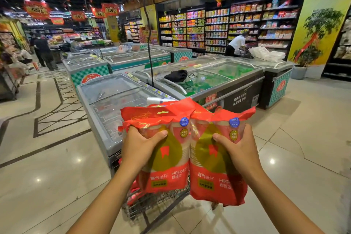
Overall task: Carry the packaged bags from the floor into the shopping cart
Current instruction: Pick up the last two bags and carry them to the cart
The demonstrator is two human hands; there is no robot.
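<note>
My left hand (141,146) and right hand (240,148) are nearest. Each has its fingers curled round the upper part of one red packaged bag, thumb pressed on the front. That makes two bags: the left bag (167,169) and the right bag (214,182) touch side by side above the shopping cart (157,202). Its wire basket is mostly hidden behind them. Red packs (133,194) lie in it, too covered to count. A freezer chest (106,99) stands just beyond the cart. Open tiled floor (47,176) spreads left and right.
</note>
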